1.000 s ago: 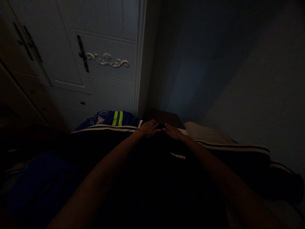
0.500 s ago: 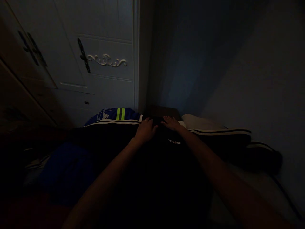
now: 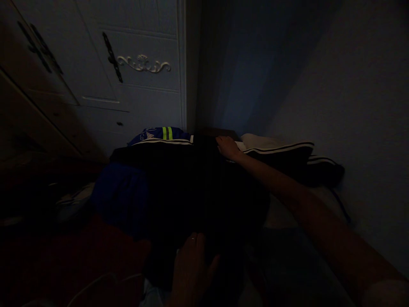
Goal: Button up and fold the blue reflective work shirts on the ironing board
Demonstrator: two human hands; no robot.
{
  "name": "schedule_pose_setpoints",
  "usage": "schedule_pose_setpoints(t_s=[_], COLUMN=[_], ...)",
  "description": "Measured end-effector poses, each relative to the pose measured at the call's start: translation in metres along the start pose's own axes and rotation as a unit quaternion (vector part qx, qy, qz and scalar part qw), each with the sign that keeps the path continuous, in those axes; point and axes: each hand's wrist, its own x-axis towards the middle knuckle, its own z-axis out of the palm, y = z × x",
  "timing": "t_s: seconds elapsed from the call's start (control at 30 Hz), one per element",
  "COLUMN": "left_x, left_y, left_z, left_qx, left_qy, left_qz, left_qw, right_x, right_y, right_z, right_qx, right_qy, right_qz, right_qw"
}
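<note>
The room is very dim. A black garment with thin white stripes lies spread across a pile of clothes in front of me. My right hand rests flat on its far edge, fingers stretched out, arm reaching forward. My left hand lies low and near me on the garment's near edge, fingers together and extended, a ring on one finger. Whether it grips the cloth I cannot make out in the dark.
A blue garment with neon yellow stripes lies behind the black one. A blue cloth and a red cloth lie at the left. A white wardrobe stands behind, a bluish wall at the right.
My left hand has drawn back from the garment's far edge to its near edge, close to me. The right hand stays at the far edge. The view has tilted down.
</note>
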Motion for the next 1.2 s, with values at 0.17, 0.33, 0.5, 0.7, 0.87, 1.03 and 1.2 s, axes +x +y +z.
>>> schedule_pose_setpoints(t_s=[0.17, 0.33, 0.5, 0.7, 0.87, 1.03, 1.2], left_x=[-0.012, -0.016, -0.006, 0.007, 0.005, 0.043, 0.076], left_y=[0.001, -0.008, -0.032, -0.05, -0.027, -0.019, -0.043], left_z=[0.01, 0.017, 0.029, 0.049, 0.023, 0.008, 0.024], left_qx=[-0.003, -0.082, -0.4, -0.569, -0.432, -0.398, -0.513], left_qy=[-0.019, -0.007, -0.005, -0.082, 0.028, 0.105, 0.037], left_qz=[0.026, 0.035, -0.058, -0.14, -0.082, 0.004, -0.033], left_qw=[0.999, 0.996, 0.915, 0.806, 0.898, 0.911, 0.857], right_x=[-0.052, -0.09, -0.089, -0.067, -0.059, -0.064, -0.074], right_y=[-0.032, -0.057, -0.065, -0.075, -0.093, -0.102, -0.101], right_z=[-0.018, -0.035, -0.05, -0.044, -0.037, -0.034, -0.022], right_qx=[0.072, 0.096, 0.078, 0.079, 0.073, 0.081, 0.028], right_qy=[0.019, -0.024, -0.053, -0.116, -0.133, -0.131, -0.082], right_qz=[-0.17, -0.37, -0.453, -0.435, -0.44, -0.455, -0.387], right_qw=[0.983, 0.924, 0.886, 0.889, 0.885, 0.877, 0.918])
